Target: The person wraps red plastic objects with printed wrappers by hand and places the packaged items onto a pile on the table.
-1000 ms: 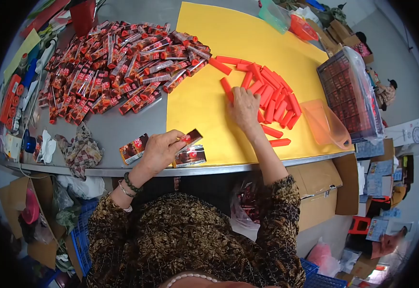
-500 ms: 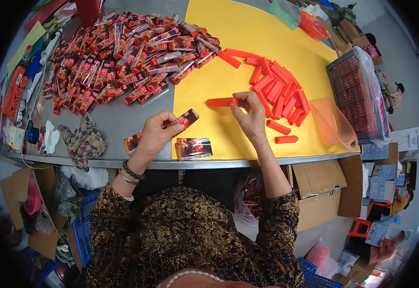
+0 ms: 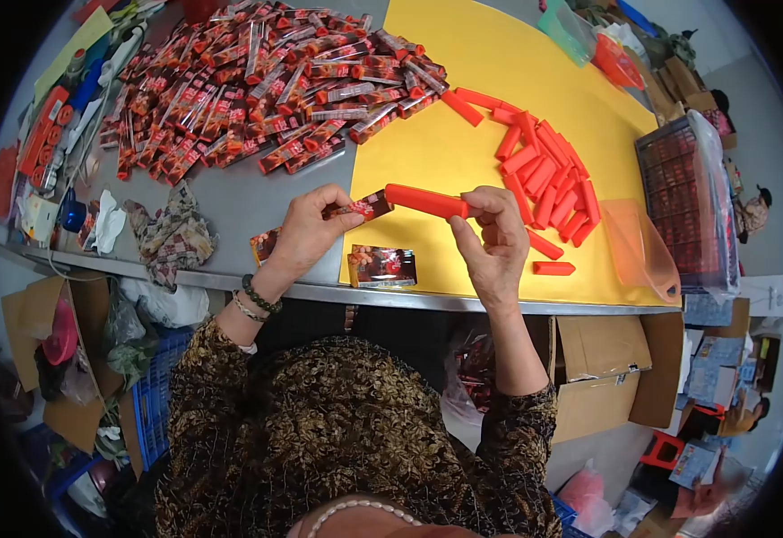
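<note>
The person's left hand (image 3: 312, 229) pinches a dark printed packaging sleeve (image 3: 372, 206) between thumb and fingers, holding it above the left edge of a yellow sheet (image 3: 463, 54) on a grey metal table (image 3: 248, 195). The right hand (image 3: 492, 235) grips a plain red stick (image 3: 425, 201) by its right end, thumb below and fingers above. The stick lies nearly level in the air, and its far end meets the sleeve's right end; whether the tip is inside the sleeve cannot be told.

Below the two hands, a flat printed sleeve stack (image 3: 382, 266) lies on the yellow sheet near the table's front edge; how many pieces it has is unclear. Another printed piece (image 3: 264, 244) shows partly behind the left wrist. Beyond and to the right of the right hand, loose red sticks (image 3: 548, 175) lie heaped on the sheet, with a translucent orange scoop (image 3: 626, 247) beside them and a dark plastic crate (image 3: 674, 202) farther right.

On the left, a large pile of sleeved sticks (image 3: 248, 90) spreads over the grey tabletop. A crumpled patterned cloth (image 3: 174, 235) lies nearer the front edge, next to a white tissue (image 3: 107, 224).
</note>
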Available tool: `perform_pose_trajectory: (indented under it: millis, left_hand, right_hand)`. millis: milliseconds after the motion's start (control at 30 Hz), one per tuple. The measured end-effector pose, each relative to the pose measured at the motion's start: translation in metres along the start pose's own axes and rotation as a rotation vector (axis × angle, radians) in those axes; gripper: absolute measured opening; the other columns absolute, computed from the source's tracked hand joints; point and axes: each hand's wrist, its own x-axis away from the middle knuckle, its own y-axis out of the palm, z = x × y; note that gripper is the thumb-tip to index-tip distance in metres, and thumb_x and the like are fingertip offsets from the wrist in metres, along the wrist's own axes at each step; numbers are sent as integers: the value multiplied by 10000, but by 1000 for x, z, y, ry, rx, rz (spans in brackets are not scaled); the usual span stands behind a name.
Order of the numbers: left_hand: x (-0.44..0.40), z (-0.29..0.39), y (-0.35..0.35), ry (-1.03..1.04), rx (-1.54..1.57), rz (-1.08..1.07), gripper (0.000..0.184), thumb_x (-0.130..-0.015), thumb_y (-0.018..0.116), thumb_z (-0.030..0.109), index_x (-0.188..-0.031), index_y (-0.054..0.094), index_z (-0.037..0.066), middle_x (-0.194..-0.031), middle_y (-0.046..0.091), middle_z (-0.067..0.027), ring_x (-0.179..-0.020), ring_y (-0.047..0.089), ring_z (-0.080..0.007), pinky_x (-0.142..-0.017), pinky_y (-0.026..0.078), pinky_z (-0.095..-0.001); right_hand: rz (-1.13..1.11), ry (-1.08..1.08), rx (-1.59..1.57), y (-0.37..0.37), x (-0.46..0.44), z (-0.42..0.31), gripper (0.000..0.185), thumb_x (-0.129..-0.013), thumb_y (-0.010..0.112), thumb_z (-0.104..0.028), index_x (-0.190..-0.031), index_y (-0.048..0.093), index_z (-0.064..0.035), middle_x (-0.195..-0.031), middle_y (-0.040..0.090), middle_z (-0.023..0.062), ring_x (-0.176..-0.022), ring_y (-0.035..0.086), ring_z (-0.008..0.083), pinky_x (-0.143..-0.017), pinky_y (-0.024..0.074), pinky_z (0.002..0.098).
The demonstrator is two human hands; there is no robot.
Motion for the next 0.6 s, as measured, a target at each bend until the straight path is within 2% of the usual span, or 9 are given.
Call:
perform_pose_trajectory:
  millis: [300,467,600]
  left_hand:
    - [2,1,1,93,-111,23,135,-782,728,60,-813,608,6,-705,572,7,-646,475,-49,-600,413,-230]
    - [2,0,-2,79,-46,-8,123,-786,724,52,-813,612,9,-723,576,14,-650,476,-44,-604,415,-227]
    - [2,1,0,61,-10,-55,109,-789,715,38,-818,615,7,-749,586,15,-678,496,-40,-626,432,-218]
  right_hand:
    - [-4,13,0,-4,4,1,264,-789,638,91,-1030,590,-3,-1062,523,90,-905,589,141,-826,490,259]
    - [37,-38,-55,-10,0,2,282,-781,633,100,-1035,600,-15,-1066,542,99,-935,591,162,-826,492,270]
    - [-71,-86,136,-14,1,-4,282,-754,650,103,-1004,627,-26,-1056,575,110,-945,600,200,-808,495,288]
